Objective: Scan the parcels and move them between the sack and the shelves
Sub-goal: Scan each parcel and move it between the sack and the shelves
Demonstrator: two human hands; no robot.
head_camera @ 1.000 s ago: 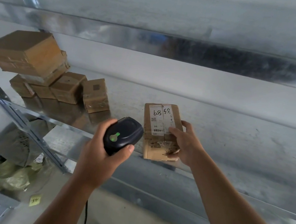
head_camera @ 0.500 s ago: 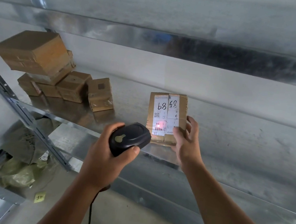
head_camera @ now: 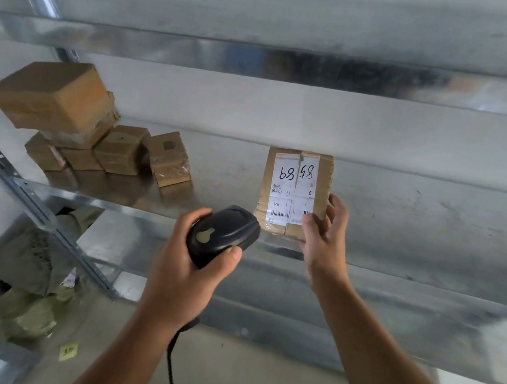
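1. Head view: my left hand (head_camera: 185, 277) is wrapped tight round a black handheld barcode scanner (head_camera: 221, 236), thumb along its side.
2. My right hand (head_camera: 326, 236) grips a brown cardboard parcel with a white printed label (head_camera: 293, 194) at its lower right corner, thumb on the label face and fingers round the right edge.
3. Parcel stands upright at the front edge of the grey metal shelf (head_camera: 406, 222); can't tell if its bottom rests there.
4. Scanner nose is just beside the parcel's lower left corner.
5. Pile of small brown cardboard boxes (head_camera: 89, 132) on the same shelf, left end, well apart from the parcel.
6. Crumpled green-grey sack (head_camera: 17, 313) on the floor, lower left.
7. Black cable (head_camera: 170, 371) hangs below my left wrist.
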